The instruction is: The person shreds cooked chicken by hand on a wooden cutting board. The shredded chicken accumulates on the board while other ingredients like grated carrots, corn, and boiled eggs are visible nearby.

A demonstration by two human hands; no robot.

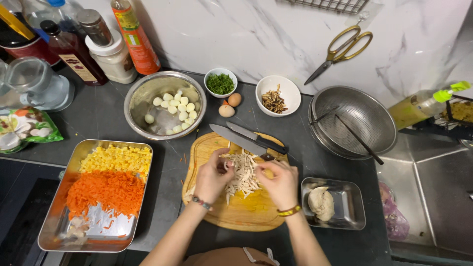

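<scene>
At the near left edge of the dark surface (106,116): a steel tray (54,231) with yellow corn kernels (117,158) at its far end, grated carrot (104,192) in the middle, a few pale scraps at the near end. Behind it, a steel bowl (138,96) of small peeled white eggs (175,106).

Middle of the surface: a round wooden cutting board (246,216), two knives (249,140) lying across its far edge. On the board's centre, a loose heap of shredded chicken (242,177): pale cream, thin fibrous strands, splayed and uneven, some trailing toward the near side. Left hand (213,177) on the heap's left side, fingers pinched on a tuft of strands. Right hand (281,183) on the right side, grip closed on another piece of the same meat, thumb and fingertips drawn together. Both wrists with bracelets.

Behind the board: a small bowl of chopped greens (220,83), two brown eggs (230,105), a white bowl of dark mushroom strips (274,101).

Right of the board, just beside it: a small steel tray (354,207) with an unshredded lump of cooked chicken (321,203). Beyond, a metal strainer (362,118), then the sink (438,187) at the right edge. Scissors (342,49) hanging on the marble wall.
</scene>
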